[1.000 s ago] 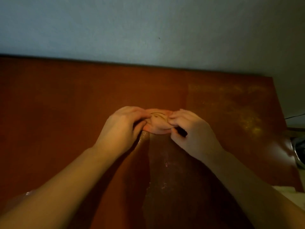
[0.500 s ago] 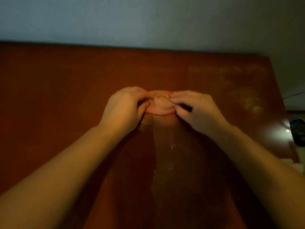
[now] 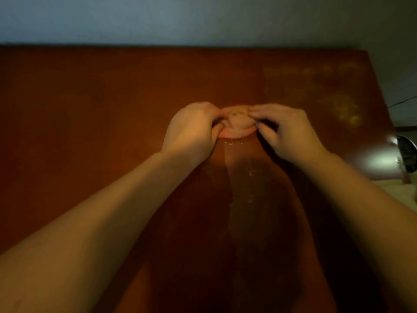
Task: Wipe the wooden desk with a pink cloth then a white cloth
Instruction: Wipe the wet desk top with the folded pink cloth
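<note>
A bunched pink cloth (image 3: 238, 124) lies on the reddish-brown wooden desk (image 3: 112, 109), near its middle. My left hand (image 3: 191, 132) grips the cloth's left side with curled fingers. My right hand (image 3: 286, 132) pinches its right side, fingertips on top of the bundle. A damp streak with small glinting droplets (image 3: 250, 172) runs from the cloth back toward me between my forearms. Most of the cloth is hidden under my fingers. I see no white cloth.
A pale wall (image 3: 203, 19) rises behind the desk's far edge. Dusty yellowish smudges (image 3: 345, 109) mark the far right of the desk. A shiny metal object (image 3: 406, 154) and a bright glare sit at the right edge, beside something pale (image 3: 404, 190).
Both hands have pushed the bunched pink cloth farther away across the desk, and the damp streak behind it has grown longer. The grip on the cloth is unchanged.
</note>
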The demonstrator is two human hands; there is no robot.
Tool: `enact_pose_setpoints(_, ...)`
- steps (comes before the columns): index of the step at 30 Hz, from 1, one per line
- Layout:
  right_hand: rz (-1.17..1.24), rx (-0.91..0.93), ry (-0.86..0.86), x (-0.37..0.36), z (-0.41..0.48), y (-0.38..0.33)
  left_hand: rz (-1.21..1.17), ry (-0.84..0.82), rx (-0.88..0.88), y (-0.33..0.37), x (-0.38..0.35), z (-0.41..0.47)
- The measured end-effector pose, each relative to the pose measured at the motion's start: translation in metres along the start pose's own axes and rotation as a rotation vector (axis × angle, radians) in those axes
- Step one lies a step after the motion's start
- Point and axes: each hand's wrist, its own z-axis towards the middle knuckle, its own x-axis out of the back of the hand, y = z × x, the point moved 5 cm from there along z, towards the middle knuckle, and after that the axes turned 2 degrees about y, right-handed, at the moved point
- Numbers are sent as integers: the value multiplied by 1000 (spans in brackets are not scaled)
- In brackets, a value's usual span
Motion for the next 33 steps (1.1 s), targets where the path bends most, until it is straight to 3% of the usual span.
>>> enact_pose_setpoints(5, -50, 15, 45, 1, 34, 3, 53, 22, 13, -6, 2, 34)
enact_pose_setpoints(13, 43, 23, -36, -6, -57, -11, -42, 13, 11, 17, -6, -53)
enact_pose_setpoints(20, -8, -23, 32, 2, -5, 5, 23, 55, 119, 13, -7, 2)
enact_pose_setpoints(28, 29, 52, -14, -11, -87, -11, -17, 25, 87, 32, -8, -78)
enact_pose_setpoints(30, 62, 108, 1, -9, -77, -9, 1, 46, 88, 32, -7, -68)
enact_pose_setpoints(33, 44, 26, -4, -1, -43, -3, 20, 53, 149, 30, -6, -40)
